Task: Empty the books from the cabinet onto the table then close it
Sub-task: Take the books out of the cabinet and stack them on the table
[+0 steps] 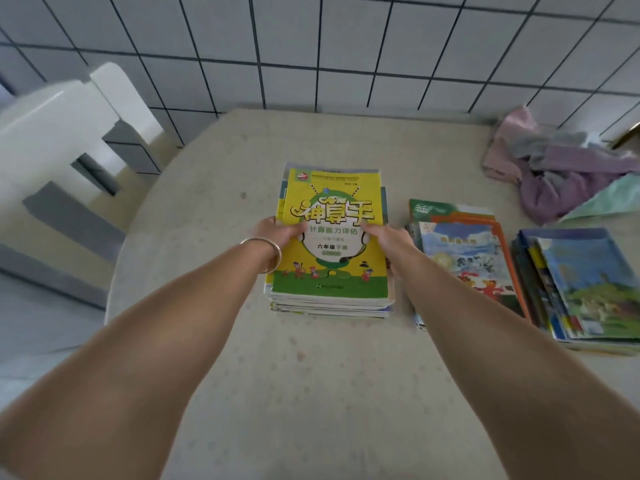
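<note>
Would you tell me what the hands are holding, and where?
Both hands, left and right, hold the yellow-topped book stack by its two long side edges.

One view only, worn on the head, wide-angle. Looking forward and steeply down onto the worktop [214,375], from the near edge toward the tiled wall [346,46] at the far side. Quite near: both forearms entering from the bottom corners and reaching to the middle. Straight lines bent at the borders by the lens. Centre filled with a pile of books [330,244]; white chair [69,133] at the left border, more books [575,289] cut by the right border.
</note>
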